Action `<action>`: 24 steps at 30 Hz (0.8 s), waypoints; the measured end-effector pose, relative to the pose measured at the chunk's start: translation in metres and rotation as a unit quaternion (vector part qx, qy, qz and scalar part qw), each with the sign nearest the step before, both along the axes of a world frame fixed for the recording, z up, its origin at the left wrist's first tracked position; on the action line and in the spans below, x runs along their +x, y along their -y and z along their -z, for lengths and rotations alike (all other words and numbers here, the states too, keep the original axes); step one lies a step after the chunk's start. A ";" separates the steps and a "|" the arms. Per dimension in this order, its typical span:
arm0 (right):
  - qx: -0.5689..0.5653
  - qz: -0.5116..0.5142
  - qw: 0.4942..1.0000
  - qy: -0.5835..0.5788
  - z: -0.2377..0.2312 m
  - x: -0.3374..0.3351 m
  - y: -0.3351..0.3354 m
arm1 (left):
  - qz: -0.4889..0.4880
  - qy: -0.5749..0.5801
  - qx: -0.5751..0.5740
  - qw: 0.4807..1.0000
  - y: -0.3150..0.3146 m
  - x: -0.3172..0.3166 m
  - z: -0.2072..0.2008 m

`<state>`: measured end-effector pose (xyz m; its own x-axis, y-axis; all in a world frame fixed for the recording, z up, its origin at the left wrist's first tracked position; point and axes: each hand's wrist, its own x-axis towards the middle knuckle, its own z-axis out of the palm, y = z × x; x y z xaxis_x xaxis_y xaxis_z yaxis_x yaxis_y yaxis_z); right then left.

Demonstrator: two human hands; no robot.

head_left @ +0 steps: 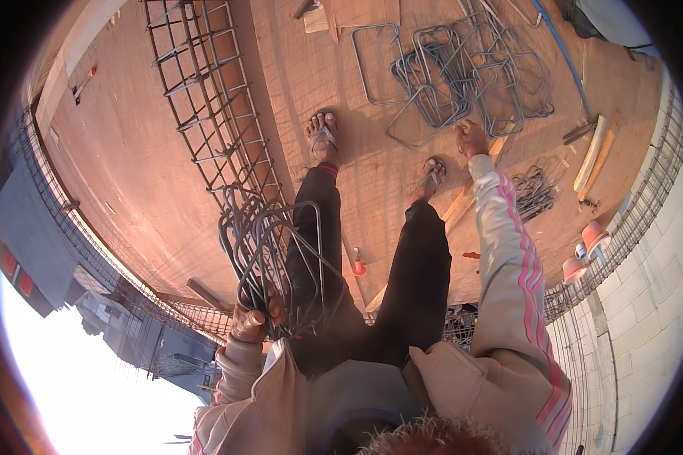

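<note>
My left hand (250,320) is closed around a bundle of bent steel stirrups (269,250), which hangs beside my left leg. My right arm, in a pink-striped sleeve, stretches down to the plywood deck (129,152). My right hand (470,139) is at the near edge of a loose pile of rectangular steel stirrups (463,76), touching or almost touching one of them. Its grip is too small to make out. My feet in sandals (323,136) stand just short of the pile.
A long rebar cage (205,98) lies on the deck to the left. Timber offcuts (592,155), a blue hose (563,49), a small bundle of tie wire (535,193) and orange containers (592,235) sit at the right. A block wall (645,303) and the deck's edge border the area.
</note>
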<state>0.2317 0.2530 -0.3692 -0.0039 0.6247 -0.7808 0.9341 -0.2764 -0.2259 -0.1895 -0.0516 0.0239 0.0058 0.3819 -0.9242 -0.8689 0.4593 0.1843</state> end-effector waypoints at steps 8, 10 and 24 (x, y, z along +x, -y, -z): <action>0.100 0.152 0.983 0.016 0.164 -0.142 0.117 | 0.009 0.016 -0.022 1.000 0.010 -0.010 -0.002; 0.143 0.153 0.978 -0.018 0.157 -0.148 0.112 | -0.009 0.023 -0.031 0.999 0.014 -0.015 -0.001; 0.197 0.070 0.966 0.154 0.118 -0.197 0.014 | -0.031 0.012 -0.047 0.998 -0.001 -0.054 0.021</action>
